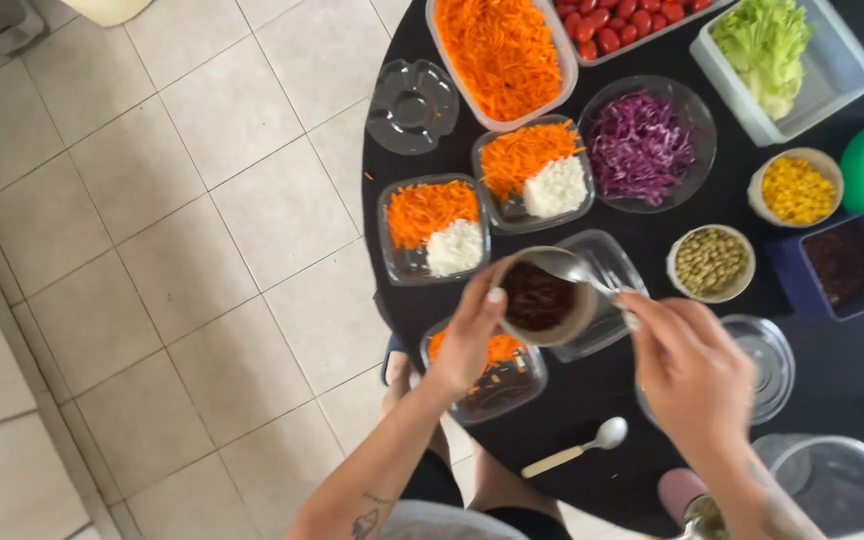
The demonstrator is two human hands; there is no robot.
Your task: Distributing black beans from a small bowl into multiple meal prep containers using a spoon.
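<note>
A round black table (592, 400) is seen from above, set with salad ingredients, over a pale tiled floor (152, 250).

Near the table's six o'clock edge, a small beige bowl (544, 297) of dark reddish-brown filling is held by the left hand (467, 335), which is closed around the bowl's rim at about nine o'clock, thumb over the lip. The bowl is tilted slightly and raised above a clear plastic tray (487, 375) that already holds grated carrot and some dark filling.

A metal spoon (577, 270) is gripped at its handle by the right hand (687, 365), fingers curled closed; its bowl end rests at the beige bowl's one o'clock rim.

The beige bowl is judged to be rigid and fairly light, with a smooth rim that could slip; a pinch across the rim or a cupped hold under the base would seem safest. The filling looks loose or moist and could spill if the bowl is tipped further.

At twelve o'clock from the bowl, two more trays (434, 228) with carrot and white shreds are seen. Purple cabbage (640, 145), corn (797, 190) and green seeds (710, 262) lie toward two o'clock. A second spoon (577, 450) lies on the table at six o'clock.
</note>
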